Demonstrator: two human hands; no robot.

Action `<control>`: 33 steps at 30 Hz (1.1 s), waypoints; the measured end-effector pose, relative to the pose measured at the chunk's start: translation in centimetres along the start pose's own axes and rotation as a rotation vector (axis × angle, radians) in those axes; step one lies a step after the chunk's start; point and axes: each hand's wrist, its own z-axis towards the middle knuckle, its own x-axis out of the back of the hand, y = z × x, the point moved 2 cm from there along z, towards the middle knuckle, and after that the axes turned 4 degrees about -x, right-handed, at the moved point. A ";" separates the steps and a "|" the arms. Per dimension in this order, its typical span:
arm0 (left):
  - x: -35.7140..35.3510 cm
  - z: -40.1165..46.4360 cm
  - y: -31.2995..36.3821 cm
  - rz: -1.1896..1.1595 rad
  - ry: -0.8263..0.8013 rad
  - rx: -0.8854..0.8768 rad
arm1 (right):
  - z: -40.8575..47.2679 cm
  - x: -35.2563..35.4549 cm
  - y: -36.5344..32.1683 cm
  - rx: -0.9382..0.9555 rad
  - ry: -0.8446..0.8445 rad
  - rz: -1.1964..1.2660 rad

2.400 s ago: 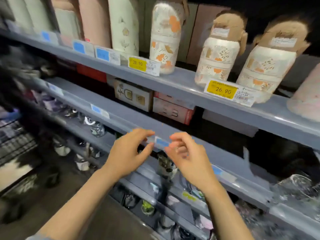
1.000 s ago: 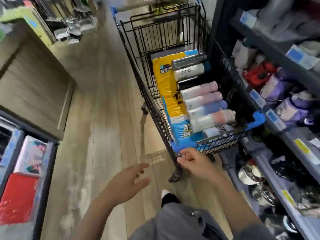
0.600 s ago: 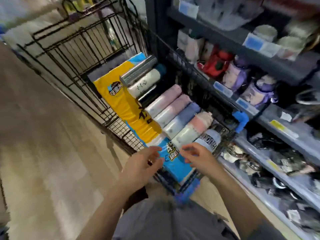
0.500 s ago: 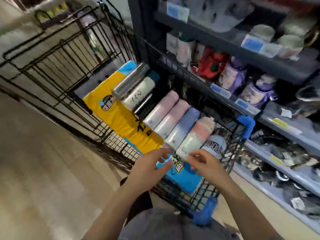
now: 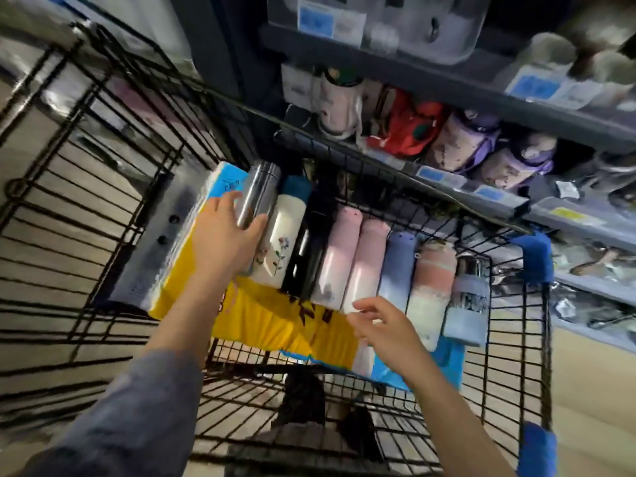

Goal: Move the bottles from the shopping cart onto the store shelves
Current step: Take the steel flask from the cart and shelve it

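A black wire shopping cart holds a row of several bottles lying side by side on a yellow and blue pack. My left hand is wrapped around the silver steel bottle at the left end of the row. Beside it lie a white flowered bottle with a teal cap, a black bottle, two pink bottles, a blue bottle and a peach-banded one. My right hand hovers with fingers spread just above the near ends of the pink bottles, holding nothing.
Grey store shelves stand right of the cart, stocked with purple, red and pale bottles and blue price tags. A lower shelf carries glassware. Blue corner bumpers mark the cart's near right edge. Wooden floor shows through the wire.
I turned from the shelf to the cart and leaned over it. My left hand reached forward and closed around the silver bottle; my right hand moved over the pink bottles.
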 end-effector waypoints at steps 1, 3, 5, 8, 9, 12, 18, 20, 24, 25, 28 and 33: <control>-0.5 1.2 -0.2 0.040 -0.011 0.011 | -0.1 0.0 0.2 -0.017 0.015 0.005; -1.7 2.8 -0.7 0.066 -0.080 0.012 | -0.1 0.0 0.7 -0.061 0.058 0.025; -2.9 3.7 -1.3 0.141 -0.142 -0.008 | -0.1 0.0 1.1 -0.110 0.091 0.048; -3.8 3.6 -2.4 0.212 -0.180 -0.024 | -0.4 -0.3 1.2 -0.138 0.113 0.072; -4.0 3.5 -2.7 0.210 -0.170 -0.037 | -0.6 -0.5 1.1 -0.140 0.117 0.076; -4.2 3.5 -3.2 0.174 -0.163 -0.030 | -0.9 -1.4 0.8 -0.149 0.121 0.088; -0.5 1.2 -2.4 -0.260 -0.115 0.033 | -0.6 -3.1 -2.0 -0.142 0.094 0.066; 1.6 -0.9 -3.3 -0.427 -0.082 0.074 | 0.7 -3.9 -3.5 -0.132 0.090 0.059; 5.4 -5.7 -5.5 -0.887 -0.171 0.333 | 5.5 -6.6 -7.1 -0.112 0.072 -0.029; 6.1 -6.8 -6.1 -1.000 -0.208 0.386 | 6.9 -7.4 -8.1 -0.109 0.078 -0.063; 6.6 -9.3 -8.2 -1.170 -0.276 0.493 | 10.5 -9.9 -10.8 -0.124 0.115 -0.181; 6.6 -11.3 -8.7 -1.441 -0.263 0.641 | 13.5 -12.8 -12.7 -0.189 0.297 -0.371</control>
